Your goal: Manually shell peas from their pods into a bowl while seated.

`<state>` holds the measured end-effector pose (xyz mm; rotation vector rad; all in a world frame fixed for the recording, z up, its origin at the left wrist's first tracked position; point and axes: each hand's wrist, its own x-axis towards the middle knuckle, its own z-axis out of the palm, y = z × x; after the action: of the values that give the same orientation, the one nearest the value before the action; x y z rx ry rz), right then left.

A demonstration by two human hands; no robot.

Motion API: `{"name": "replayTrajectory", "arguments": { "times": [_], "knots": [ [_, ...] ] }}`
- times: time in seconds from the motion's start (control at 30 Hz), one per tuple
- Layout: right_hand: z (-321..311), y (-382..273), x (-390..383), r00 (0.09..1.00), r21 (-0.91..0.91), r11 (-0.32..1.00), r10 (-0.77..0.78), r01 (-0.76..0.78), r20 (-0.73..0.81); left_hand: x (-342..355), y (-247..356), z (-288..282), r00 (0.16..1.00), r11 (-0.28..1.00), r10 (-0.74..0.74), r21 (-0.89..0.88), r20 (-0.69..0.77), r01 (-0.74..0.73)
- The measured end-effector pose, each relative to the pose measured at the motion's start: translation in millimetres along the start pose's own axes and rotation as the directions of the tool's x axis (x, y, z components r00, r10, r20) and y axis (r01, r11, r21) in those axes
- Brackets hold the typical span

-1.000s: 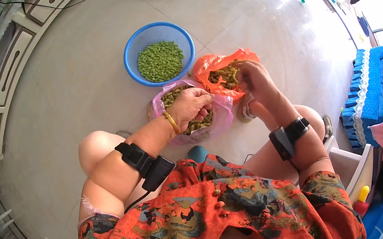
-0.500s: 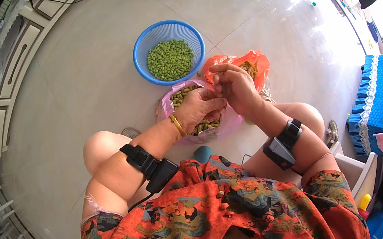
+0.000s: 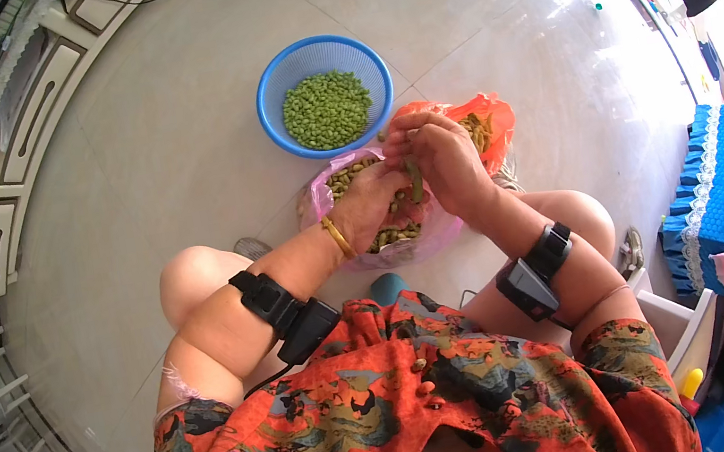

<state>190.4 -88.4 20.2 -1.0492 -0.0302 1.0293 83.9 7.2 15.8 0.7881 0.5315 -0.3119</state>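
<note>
Hand Position at the Pod, Above the Pink Bag

The left hand [image 3: 368, 203] is positioned over the pink bag [image 3: 442, 230], back upward, fingers bent and directed to the right. The right hand [image 3: 450, 161] is raised opposite, near side of the orange bag [image 3: 499, 114], with its fingers bent toward the left hand. The two hands are close together at the fingertips. One green pod [image 3: 415, 177] lies upright in the gap between them, against the fingers; which hand grips it cannot be told.

The pink bag stands open on the floor [image 3: 174, 133] and contains pods [image 3: 394, 236], partly covered by the left hand. The orange bag, also open, is located beyond and to the right; it contains yellowish pods [image 3: 478, 132] and is partly covered by the right hand.

The blue basket [image 3: 260, 109] is located beyond the pink bag, to the left of the orange bag. It contains a heap of shelled green beans [image 3: 326, 110].

A gold bracelet [image 3: 337, 236] is fitted at the left wrist. Each forearm carries a black strapped unit, the left [image 3: 307, 328] and the right [image 3: 527, 287] alike
</note>
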Motion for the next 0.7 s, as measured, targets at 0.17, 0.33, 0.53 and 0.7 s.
{"name": "replayTrajectory", "arguments": {
  "times": [0.17,0.33,0.53,0.7],
  "knots": [
    [-2,2,0,0.996,-0.096,0.994,-0.054,0.047,-0.074,11,-6,-18,0.992,0.993,0.11,-0.053,0.063,-0.107],
    [8,0,-10,0.979,-0.324,0.937,0.07,-0.13,-0.189,9,3,-22,0.99,0.982,0.131,-0.14,0.047,-0.123],
    [5,-5,-5,0.991,-0.302,0.945,0.104,-0.127,-0.089,7,13,-23,0.983,0.978,0.176,-0.106,-0.06,-0.182],
    [2,-5,0,0.998,-0.254,0.966,0.02,-0.035,-0.062,3,17,-21,0.992,0.983,0.124,0.133,0.028,-0.127]
  ]
}}
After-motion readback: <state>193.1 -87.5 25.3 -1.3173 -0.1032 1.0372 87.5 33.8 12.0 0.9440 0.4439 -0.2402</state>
